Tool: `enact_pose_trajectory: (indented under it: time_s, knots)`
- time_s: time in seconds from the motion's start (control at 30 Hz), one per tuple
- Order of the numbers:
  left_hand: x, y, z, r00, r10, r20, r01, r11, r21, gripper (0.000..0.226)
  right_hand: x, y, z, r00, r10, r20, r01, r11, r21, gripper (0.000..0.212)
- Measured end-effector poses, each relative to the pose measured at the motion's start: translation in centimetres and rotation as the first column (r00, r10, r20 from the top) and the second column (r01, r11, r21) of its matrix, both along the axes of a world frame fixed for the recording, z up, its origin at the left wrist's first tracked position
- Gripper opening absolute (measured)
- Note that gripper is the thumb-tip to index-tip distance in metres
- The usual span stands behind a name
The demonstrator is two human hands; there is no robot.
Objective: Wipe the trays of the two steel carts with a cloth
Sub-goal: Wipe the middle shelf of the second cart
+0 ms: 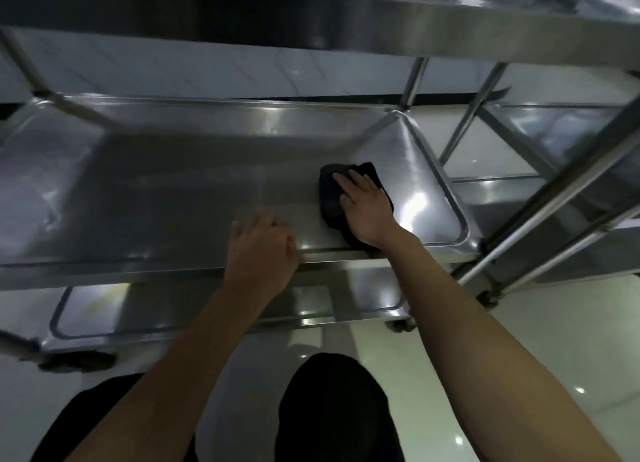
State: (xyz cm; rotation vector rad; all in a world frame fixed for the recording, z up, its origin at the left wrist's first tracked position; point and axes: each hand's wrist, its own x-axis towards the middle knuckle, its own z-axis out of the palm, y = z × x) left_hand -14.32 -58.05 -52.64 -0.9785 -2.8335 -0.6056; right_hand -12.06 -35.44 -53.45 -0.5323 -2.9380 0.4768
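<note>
Across the middle tray (156, 198) of a steel cart, seen from above, much of the far left is blurred and the cart's upright post (20, 59) there is smeared by motion. A top tray (381, 14) crosses the upper edge of the view and is cut off. Below, a bottom tray (90, 309) shows only as a strip under the middle tray's front rim. Left of centre, the left hand (261, 250) curls over that front rim, gripping it; its fingertips are blurred. Just to the right, the right hand (365, 207) lies flat with fingers spread on a dark cloth (330, 194), pressing it onto the tray floor near the right end wall. The cloth shows past the fingers on the left and far sides; the rest is hidden under the palm. At far right, a second cart (568, 139) is partly cut off by the frame edge.
</note>
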Motion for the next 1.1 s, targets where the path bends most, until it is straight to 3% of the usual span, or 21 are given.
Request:
enact_pose_trajectory:
  time_s: [0.1, 0.27, 0.43, 0.53, 0.67, 0.77, 0.9, 1.1]
  knots:
    - [0.0, 0.1, -0.8, 1.000, 0.011, -0.029, -0.010, 0.999, 0.049, 0.054, 2.5, 4.5, 0.2, 0.997, -0.081, 0.000, 0.081, 0.996, 0.033, 0.049]
    - [-0.2, 1.1, -0.5, 0.999, 0.025, 0.041, -0.029, 0.994, 0.106, 0.041, 6.1, 10.4, 0.5, 0.969, -0.245, -0.022, 0.246, 0.964, 0.102, 0.049]
    - [0.2, 1.6, -0.4, 0.997, 0.066, 0.048, -0.068, 0.997, 0.044, 0.028, 6.3, 10.4, 0.5, 0.964, -0.263, -0.050, 0.266, 0.960, 0.081, 0.050]
    - [0.2, 1.3, -0.3, 0.999, 0.042, 0.012, -0.042, 0.998, 0.044, 0.020, 6.0, 10.0, 0.7, 0.970, -0.242, -0.007, 0.242, 0.967, 0.075, 0.051]
    - [-1.3, 0.3, 0.6, 0.999, -0.048, 0.009, 0.048, 0.999, -0.003, 0.027, 3.9, 6.8, 0.7, 0.981, -0.191, 0.024, 0.190, 0.981, 0.041, 0.052]
    - [-3.8, -1.6, 1.3, 0.999, 0.012, 0.044, -0.011, 1.000, -0.018, 0.029, 1.3, 3.2, 0.4, 0.991, -0.135, 0.020, 0.135, 0.991, 0.021, 0.051]
    - [-5.3, -5.6, 0.9, 0.986, 0.163, -0.025, -0.165, 0.984, -0.067, 0.024, -2.9, -1.4, 0.2, 0.996, -0.062, 0.057, 0.064, 0.997, -0.036, 0.052]
    - [-5.3, -7.6, -0.8, 0.997, 0.064, -0.044, -0.067, 0.996, -0.058, 0.031, -9.5, -9.3, 0.0, 0.988, 0.106, 0.114, -0.098, 0.993, -0.071, 0.053]
